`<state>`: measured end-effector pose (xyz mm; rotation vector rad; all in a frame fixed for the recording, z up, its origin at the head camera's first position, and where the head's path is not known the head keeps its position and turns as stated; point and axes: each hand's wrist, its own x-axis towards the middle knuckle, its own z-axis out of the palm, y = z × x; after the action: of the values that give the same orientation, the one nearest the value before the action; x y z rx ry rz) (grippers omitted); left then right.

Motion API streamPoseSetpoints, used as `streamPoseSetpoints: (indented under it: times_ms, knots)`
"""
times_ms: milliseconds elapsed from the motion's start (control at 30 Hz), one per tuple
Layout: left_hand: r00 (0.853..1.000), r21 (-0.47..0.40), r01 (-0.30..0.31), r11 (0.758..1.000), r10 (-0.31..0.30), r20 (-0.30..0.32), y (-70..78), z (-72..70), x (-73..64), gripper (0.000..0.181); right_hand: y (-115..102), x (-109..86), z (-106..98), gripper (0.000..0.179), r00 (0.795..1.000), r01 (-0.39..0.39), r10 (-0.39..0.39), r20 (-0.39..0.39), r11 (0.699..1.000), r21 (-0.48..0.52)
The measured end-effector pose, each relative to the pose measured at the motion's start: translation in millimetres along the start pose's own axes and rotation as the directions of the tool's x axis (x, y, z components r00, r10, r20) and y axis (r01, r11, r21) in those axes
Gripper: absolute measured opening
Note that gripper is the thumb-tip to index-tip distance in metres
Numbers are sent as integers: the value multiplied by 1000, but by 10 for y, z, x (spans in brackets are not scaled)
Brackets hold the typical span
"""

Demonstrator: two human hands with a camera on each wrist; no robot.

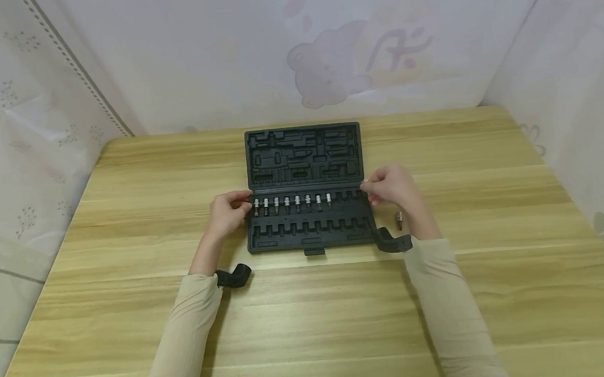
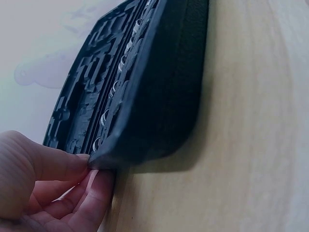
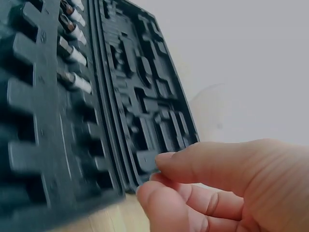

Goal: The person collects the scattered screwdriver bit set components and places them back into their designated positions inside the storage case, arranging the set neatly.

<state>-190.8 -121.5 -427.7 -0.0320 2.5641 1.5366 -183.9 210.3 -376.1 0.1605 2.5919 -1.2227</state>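
Note:
A black plastic socket case (image 1: 310,217) lies open on the table, its lid (image 1: 304,155) folded back. Several silver bit sockets (image 1: 287,202) sit side by side in the upper row of slots, from the left end to past the middle. My left hand (image 1: 226,213) holds the case's left end near the hinge, thumb over the corner and fingers lower, as the left wrist view shows. My right hand (image 1: 393,187) pinches at the right end by the hinge, thumb and forefinger at the lid's lower corner (image 3: 147,159). Beside the right wrist lies one loose bit socket (image 1: 400,220).
The case's front latch (image 1: 315,251) points toward me on the wooden table (image 1: 314,315). Black wrist mounts (image 1: 234,276) jut from both sleeves; the right one overlaps the case's front right corner in the head view. Patterned curtains (image 1: 245,54) enclose the table's back and sides.

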Motion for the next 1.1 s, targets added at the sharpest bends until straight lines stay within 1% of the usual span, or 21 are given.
streamPoseSetpoints:
  times_ms: [200,433,600,833,1100]
  knots:
    - [1000,-7,3,1000,-3,0,5,-2,-7,33,118,-97,-143,24,1000,4,-4,-15,1000,-23]
    - [1000,-17,3,1000,-3,-1,22,-9,-15,33,245,-205,-314,27,998,-55,55,13,998,-34]
    - [1000,-13,-4,1000,4,1,27,-8,-14,33,365,-287,-431,29,997,-71,72,18,996,-48]
    - [1000,-10,3,1000,-3,4,20,-12,-9,33,511,-401,-530,30,995,-96,98,22,993,-72]
    - [1000,-9,-2,1000,2,-1,19,-7,-3,32,652,-475,-597,28,989,-145,147,31,988,-61]
